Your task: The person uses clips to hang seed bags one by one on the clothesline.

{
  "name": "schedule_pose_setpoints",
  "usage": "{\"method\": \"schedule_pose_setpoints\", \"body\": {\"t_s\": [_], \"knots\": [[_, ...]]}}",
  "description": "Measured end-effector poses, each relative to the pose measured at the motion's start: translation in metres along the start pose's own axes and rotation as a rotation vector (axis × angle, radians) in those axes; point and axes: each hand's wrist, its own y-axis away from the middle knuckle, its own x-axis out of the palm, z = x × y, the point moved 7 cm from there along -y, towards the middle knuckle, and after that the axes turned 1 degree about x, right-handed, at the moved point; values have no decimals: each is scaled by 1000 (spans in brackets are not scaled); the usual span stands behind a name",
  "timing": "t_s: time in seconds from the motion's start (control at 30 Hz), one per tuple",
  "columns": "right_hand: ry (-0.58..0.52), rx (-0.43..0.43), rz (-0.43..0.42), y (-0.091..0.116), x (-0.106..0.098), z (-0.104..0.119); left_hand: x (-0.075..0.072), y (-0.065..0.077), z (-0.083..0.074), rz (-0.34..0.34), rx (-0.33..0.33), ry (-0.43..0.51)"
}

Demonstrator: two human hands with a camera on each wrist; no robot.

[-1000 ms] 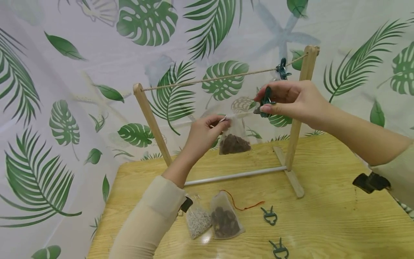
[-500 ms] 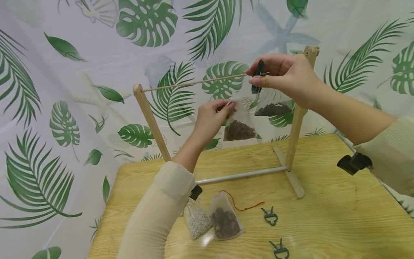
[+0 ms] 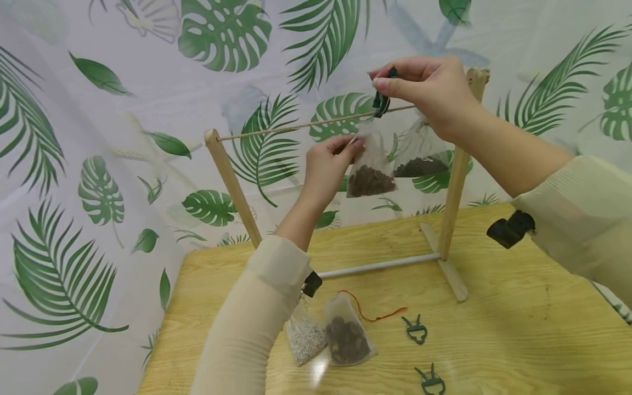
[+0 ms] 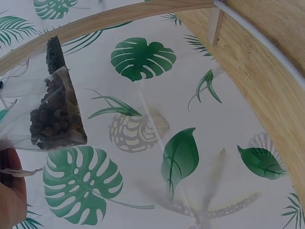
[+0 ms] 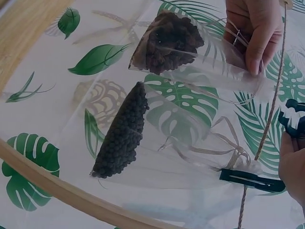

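My left hand (image 3: pixel 329 164) pinches the drawstring top of a small sheer bag (image 3: pixel 371 180) with brown chunks in its bottom. Between thumb and fingers of my right hand (image 3: pixel 436 90) is a dark green clip (image 3: pixel 381 103), its lower end overlapping the rope (image 3: pixel 296 127) just over that bag's top in the head view. To the right hangs a second sheer bag (image 3: pixel 421 165) of dark round pellets; in the right wrist view another green clip (image 5: pixel 252 180) fastens it to the rope. The left wrist view shows the brown-filled bag (image 4: pixel 57 114) beside my fingers.
The rope runs between two wooden posts (image 3: pixel 456 175), joined low by a white bar (image 3: pixel 380 265). On the wooden table (image 3: pixel 533 329) lie a bag of pale gravel (image 3: pixel 306 337), a bag of brown stones (image 3: pixel 347 337) with an orange cord, and two green clips (image 3: pixel 416 330).
Both hands have risen toward the rope, carrying the brown-filled bag and the clip. The right hand has also moved left, and the clip now reaches the rope. The pellet bag has come into clearer view.
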Motion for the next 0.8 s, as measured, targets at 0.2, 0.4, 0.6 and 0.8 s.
{"method": "schedule_pose_setpoints", "body": {"t_s": [0.2,0.4,0.6,0.8], "knots": [[85,21,15,-6,3,0,-1,-5,-6,-51,28,61],[143,24,22,-8,3,-4,1,-8,-8,-58,38,82],[172,71,39,-11,3,-11,2,-9,-8,-74,61,25],[247,104,71,-14,10,-13,1,-11,-11,-100,98,-9]]}}
